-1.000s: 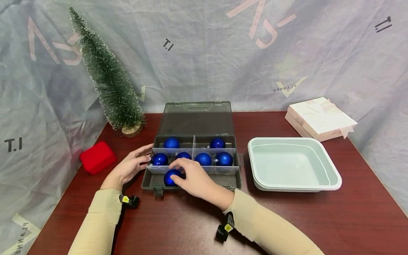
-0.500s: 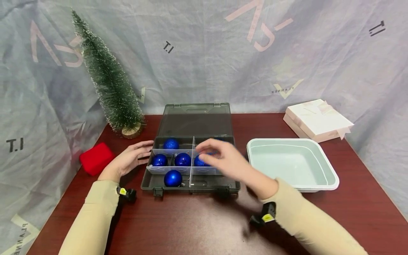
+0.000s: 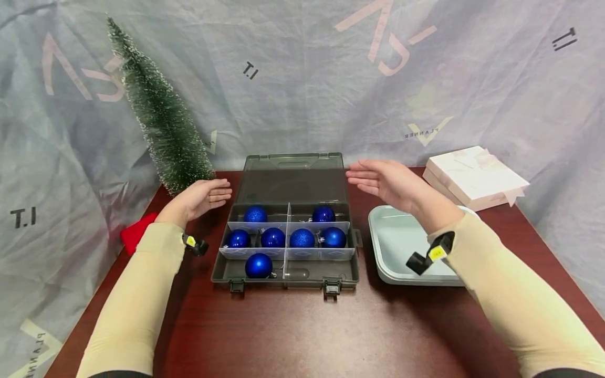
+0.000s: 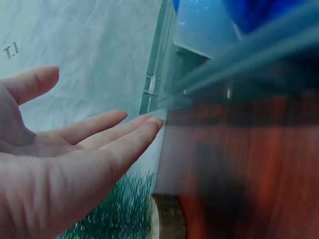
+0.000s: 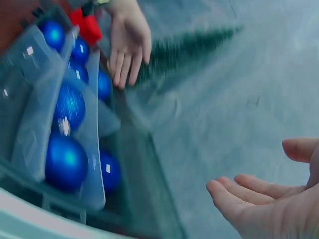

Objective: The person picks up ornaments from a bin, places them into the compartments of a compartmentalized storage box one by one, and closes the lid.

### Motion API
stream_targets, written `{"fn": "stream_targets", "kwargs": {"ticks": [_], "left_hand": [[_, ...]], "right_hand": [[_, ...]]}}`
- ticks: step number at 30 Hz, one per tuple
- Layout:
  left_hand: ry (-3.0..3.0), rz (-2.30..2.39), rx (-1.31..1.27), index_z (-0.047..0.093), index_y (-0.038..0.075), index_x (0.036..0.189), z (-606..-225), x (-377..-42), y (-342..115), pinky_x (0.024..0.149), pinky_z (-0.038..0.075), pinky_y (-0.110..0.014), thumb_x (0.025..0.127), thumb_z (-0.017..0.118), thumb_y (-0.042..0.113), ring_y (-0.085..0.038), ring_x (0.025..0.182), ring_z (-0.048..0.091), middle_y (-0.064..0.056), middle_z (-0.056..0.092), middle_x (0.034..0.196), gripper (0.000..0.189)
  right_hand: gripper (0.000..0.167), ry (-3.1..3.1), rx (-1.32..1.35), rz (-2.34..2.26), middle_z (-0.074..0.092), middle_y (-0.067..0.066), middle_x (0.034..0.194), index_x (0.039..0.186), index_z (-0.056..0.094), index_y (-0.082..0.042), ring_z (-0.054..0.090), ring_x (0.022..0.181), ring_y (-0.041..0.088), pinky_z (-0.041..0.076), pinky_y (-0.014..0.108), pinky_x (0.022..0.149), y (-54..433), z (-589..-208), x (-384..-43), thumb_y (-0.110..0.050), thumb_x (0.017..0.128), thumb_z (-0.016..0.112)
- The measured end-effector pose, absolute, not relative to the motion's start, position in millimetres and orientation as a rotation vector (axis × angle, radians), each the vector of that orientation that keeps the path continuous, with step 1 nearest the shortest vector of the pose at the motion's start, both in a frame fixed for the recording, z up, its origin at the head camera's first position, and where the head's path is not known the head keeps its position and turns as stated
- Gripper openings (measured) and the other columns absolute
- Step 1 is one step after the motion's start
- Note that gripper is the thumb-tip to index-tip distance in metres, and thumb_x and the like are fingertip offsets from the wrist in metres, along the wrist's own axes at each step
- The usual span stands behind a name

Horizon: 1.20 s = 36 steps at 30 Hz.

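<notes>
A grey see-through organizer box (image 3: 296, 279) lies with its lid (image 3: 290, 184) folded back on the table. Its divided compartments hold several blue ball ornaments (image 3: 258, 266), some glossy and some glittery, one of them in the front left compartment. My left hand (image 3: 200, 199) is raised beside the lid's left side, fingers straight and holding nothing. Opposite it, my right hand (image 3: 387, 184) hovers off the lid's right side, palm inward, fingers extended. The right wrist view shows that hand (image 5: 269, 199) empty, with the ornaments (image 5: 66, 162) off to its left.
Right of the box stands a pale plastic tub (image 3: 397, 252), partly under my right forearm. A white gift box (image 3: 477, 176) with a ribbon sits behind it. At the left are a small frosted Christmas tree (image 3: 163, 121) and a red case (image 3: 134, 233), partly behind my sleeve.
My right hand has let go of the blue ornament in the front left compartment and moved up and right, past the lid. My left hand has risen from the box's left edge toward the lid.
</notes>
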<state>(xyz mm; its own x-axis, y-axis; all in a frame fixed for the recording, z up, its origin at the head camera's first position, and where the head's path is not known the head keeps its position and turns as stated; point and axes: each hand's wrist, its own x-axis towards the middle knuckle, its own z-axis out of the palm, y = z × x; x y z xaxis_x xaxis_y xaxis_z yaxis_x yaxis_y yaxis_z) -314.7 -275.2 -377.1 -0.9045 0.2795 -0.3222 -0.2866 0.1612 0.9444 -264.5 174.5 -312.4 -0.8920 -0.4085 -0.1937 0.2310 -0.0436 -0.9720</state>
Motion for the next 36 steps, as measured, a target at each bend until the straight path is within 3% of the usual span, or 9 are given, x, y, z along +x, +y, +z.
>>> {"fn": "stream_targets", "kwargs": {"ticks": [3, 8, 22, 36], "left_hand": [[1.983, 1.808, -0.054, 0.013, -0.012, 0.158, -377, -329, -269, 0.12, 0.02, -0.046, 0.11, 0.04, 0.031, -0.042, 0.149, 0.023, -0.033, 0.019, 0.161, 0.069], [1.994, 1.783, -0.15, 0.012, -0.011, 0.158, -380, -348, -261, 0.12, 0.02, -0.047, 0.109, 0.039, 0.04, -0.04, 0.15, 0.021, -0.031, 0.016, 0.163, 0.076], [1.843, 1.718, -0.234, 0.006, -0.01, 0.159, -383, -373, -260, 0.12, 0.019, -0.048, 0.108, 0.026, 0.055, -0.043, 0.151, 0.014, -0.03, 0.007, 0.165, 0.086], [1.766, 1.839, -0.239, 0.001, -0.008, 0.159, -377, -369, -262, 0.12, 0.018, -0.049, 0.106, 0.025, 0.061, -0.042, 0.151, 0.015, -0.029, 0.006, 0.165, 0.091]], "right_hand": [[0.064, 1.73, -0.102, -1.944, 0.022, 0.03, 0.162, 0.157, 0.018, 0.012, 0.025, 0.15, 0.037, 0.021, 0.039, 0.12, 182, -325, -289, -0.031, 0.112, 0.034], [0.069, 1.633, 0.026, -1.884, 0.011, 0.03, 0.165, 0.158, 0.006, 0.012, 0.014, 0.153, 0.037, 0.013, 0.041, 0.122, 185, -349, -321, -0.035, 0.112, 0.029], [0.073, 1.639, 0.172, -1.754, -0.004, 0.031, 0.165, 0.157, -0.004, 0.013, 0.001, 0.153, 0.04, 0.008, 0.044, 0.122, 167, -385, -354, -0.037, 0.112, 0.026], [0.071, 1.581, 0.223, -1.878, 0.003, 0.028, 0.166, 0.158, 0.003, 0.011, 0.01, 0.153, 0.034, 0.015, 0.039, 0.122, 166, -385, -351, -0.037, 0.112, 0.026]]}}
